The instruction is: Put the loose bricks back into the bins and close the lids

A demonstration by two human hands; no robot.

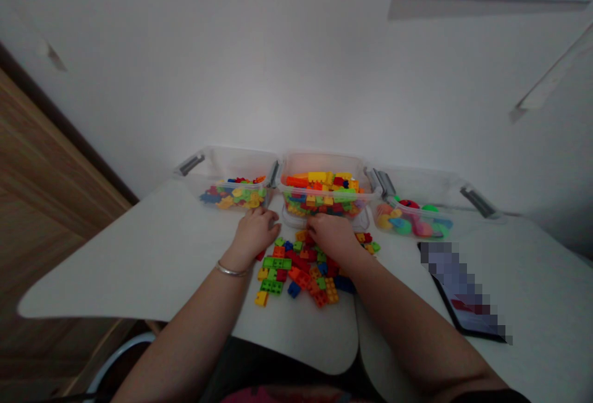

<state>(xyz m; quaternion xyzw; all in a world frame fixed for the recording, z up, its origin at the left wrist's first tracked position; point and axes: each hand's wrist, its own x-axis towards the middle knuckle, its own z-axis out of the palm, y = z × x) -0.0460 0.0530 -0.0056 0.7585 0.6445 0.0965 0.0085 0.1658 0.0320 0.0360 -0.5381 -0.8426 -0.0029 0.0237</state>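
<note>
I see the bricks (pixel 300 277) heaped in front of the middle bin (pixel 323 162). My left hand (pixel 254 231) stretches forward, palm down, to the bin's near left; my right hand (pixel 332 236) arches just before it, fingers bent. I can't tell either grip.

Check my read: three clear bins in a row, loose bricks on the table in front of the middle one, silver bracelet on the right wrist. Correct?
One error: the silver bracelet is on the left wrist, per the head view. Three clear bins in a row and loose bricks on the table stand.
</note>
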